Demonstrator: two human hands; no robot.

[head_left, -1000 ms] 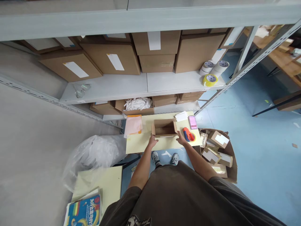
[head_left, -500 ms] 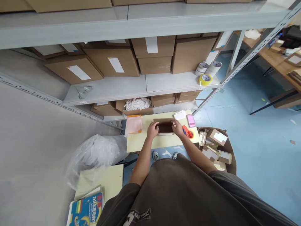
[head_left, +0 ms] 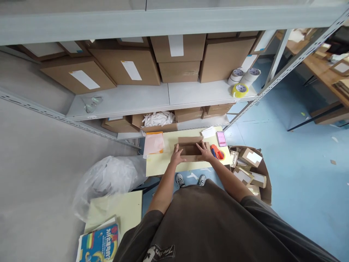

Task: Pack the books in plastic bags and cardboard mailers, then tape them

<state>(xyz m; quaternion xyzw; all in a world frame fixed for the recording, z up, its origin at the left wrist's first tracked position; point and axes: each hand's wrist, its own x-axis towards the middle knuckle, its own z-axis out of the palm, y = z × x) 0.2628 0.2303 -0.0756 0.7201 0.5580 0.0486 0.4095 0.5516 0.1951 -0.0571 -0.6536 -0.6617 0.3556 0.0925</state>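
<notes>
Overhead view of a person standing at a storage rack, 2 hands at work on a desk.

**Hands and box.** An open-topped cardboard box [head_left: 191, 149] stands on the pale yellow desk [head_left: 160, 165], near its middle, between the 2 hands. The left hand [head_left: 177, 155] is open and spread, touching the box's near left corner. The right hand [head_left: 205, 151] is also open, spread over the box's near right edge. Neither hand is visibly closed in a firm grip.

**Items on the desk.** A red and blue tape dispenser [head_left: 217, 152] lies just beside the right hand. Beyond it are a pink pad [head_left: 221, 138] and white paper slips [head_left: 208, 132]. To the left of the box is a pink sheet over an orange envelope [head_left: 153, 144].

**Surroundings.** A large cardboard carton [head_left: 264, 182] holding small packages sits on the blue floor [head_left: 300, 145] to the right of the desk. A clear plastic bag [head_left: 109, 187] lies to the left. Below it, a colourful book [head_left: 99, 242] rests on a second pale board [head_left: 114, 207]. The grey metal shelf [head_left: 122, 103] above carries brown cartons [head_left: 128, 69], 3 rolls of packing tape [head_left: 240, 90] and, on its lower level, white packing material [head_left: 158, 118].
</notes>
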